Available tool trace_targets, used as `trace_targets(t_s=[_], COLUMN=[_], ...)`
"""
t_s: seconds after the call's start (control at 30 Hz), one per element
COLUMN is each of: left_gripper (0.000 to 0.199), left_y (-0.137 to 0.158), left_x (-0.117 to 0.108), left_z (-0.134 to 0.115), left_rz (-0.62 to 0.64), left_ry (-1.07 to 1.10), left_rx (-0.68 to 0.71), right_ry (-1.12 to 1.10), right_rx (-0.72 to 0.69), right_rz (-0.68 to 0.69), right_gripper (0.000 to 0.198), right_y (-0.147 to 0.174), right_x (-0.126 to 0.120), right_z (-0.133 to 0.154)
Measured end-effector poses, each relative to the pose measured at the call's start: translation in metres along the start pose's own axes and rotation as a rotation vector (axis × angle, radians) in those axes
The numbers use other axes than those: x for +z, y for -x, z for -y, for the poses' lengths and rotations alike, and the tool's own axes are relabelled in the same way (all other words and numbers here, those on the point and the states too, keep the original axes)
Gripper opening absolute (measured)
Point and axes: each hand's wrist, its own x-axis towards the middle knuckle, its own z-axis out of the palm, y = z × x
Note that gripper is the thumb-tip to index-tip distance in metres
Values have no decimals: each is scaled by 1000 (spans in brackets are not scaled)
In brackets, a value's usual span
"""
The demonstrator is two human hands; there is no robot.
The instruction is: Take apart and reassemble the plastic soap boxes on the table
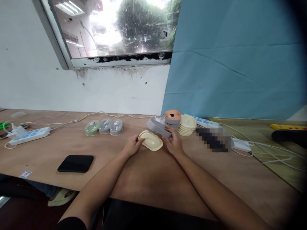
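Observation:
My left hand (132, 144) is closed on the left end of a cream oval plastic piece (151, 141), with the thumb over its rim. This piece is shallow, has an oval recess in its middle and tilts toward me above the table. My right hand (174, 142) has its fingers curled round the right end of a grey oval plastic piece (157, 126), held just behind the cream one. A clear plastic part (159, 118) shows at the top of the grey piece; whether the two are joined I cannot tell.
Behind my right hand stand a stack of cream pieces (187, 126) and a peach piece (172, 115) on grey ones. Three finished-looking oval boxes (104, 126) sit left of centre. A black phone (75, 163), power strips (31, 136) and white cables lie about the brown table (144, 182).

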Motion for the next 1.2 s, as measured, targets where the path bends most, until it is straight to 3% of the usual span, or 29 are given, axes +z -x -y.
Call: trace_targets(t_s=[0.2, 0.5, 0.6, 0.8, 0.9, 1.03, 1.2], left_gripper=[42, 41, 41, 42, 43, 43, 42], left_y=[0, 1, 1, 0, 0, 0, 0], left_x=[0, -2, -1, 0, 0, -1, -2], left_z=[0, -1, 0, 1, 0, 0, -1], left_rz=[-1, 15, 6, 11, 17, 16, 23], left_ry=[-21, -5, -3, -14, -26, -43, -22], left_rx=[7, 20, 21, 17, 11, -3, 7], right_ry=[4, -112, -185, -305, -257, -209, -201], right_rx=[-25, 368, 477, 711, 745, 679, 692], right_rz=[-182, -301, -209, 141, 172, 167, 279], right_gripper=[44, 58, 63, 62, 59, 49, 44], right_y=[-2, 1, -7, -11, -11, -12, -12], right_x=[-6, -10, -19, -45, -54, -61, -68], right_z=[-4, -29, -39, -62, -71, -79, -77])
